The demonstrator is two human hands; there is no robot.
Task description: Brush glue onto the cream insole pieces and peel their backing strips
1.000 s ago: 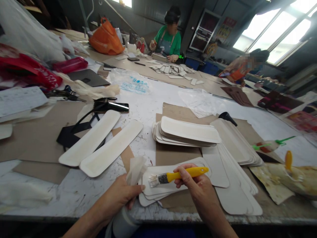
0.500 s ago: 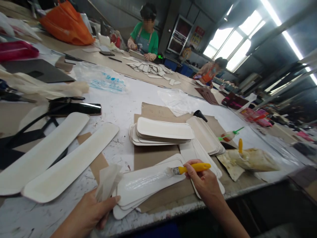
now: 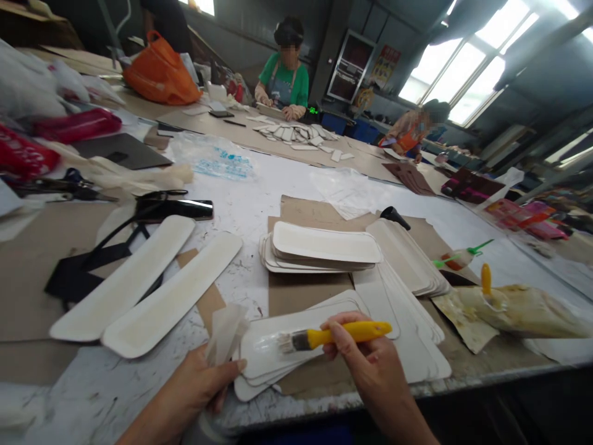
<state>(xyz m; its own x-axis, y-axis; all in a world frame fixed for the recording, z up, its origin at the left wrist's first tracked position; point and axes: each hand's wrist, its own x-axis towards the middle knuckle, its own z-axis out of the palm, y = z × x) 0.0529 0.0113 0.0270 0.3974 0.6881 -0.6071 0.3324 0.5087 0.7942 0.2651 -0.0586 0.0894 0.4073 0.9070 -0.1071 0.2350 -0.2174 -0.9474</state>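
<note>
Broadly, the table [image 3: 287,179] fills the lower and middle frame; two long white pieces [image 3: 125,278] [image 3: 176,296] lie slantwise at left; a stack of similar pieces [image 3: 324,244] sits at centre. The top white piece [image 3: 319,315] of a fanned pile lies at lower centre, flat, with a wet sheen near its left end; judged light, thin and fairly stiff, slippery where coated; best taken by the dry outer rim.

The hands are apart from each other; the right hand [image 3: 375,364], lower right of centre, is closed round the yellow handle of the brush [image 3: 365,330], bristles on the piece; the left hand [image 3: 199,377], lower left of centre, pinches a pale strip [image 3: 227,330], thumb tip at the pile's left edge; strip looks limp, brush light; grip on handle seems sound.
</note>
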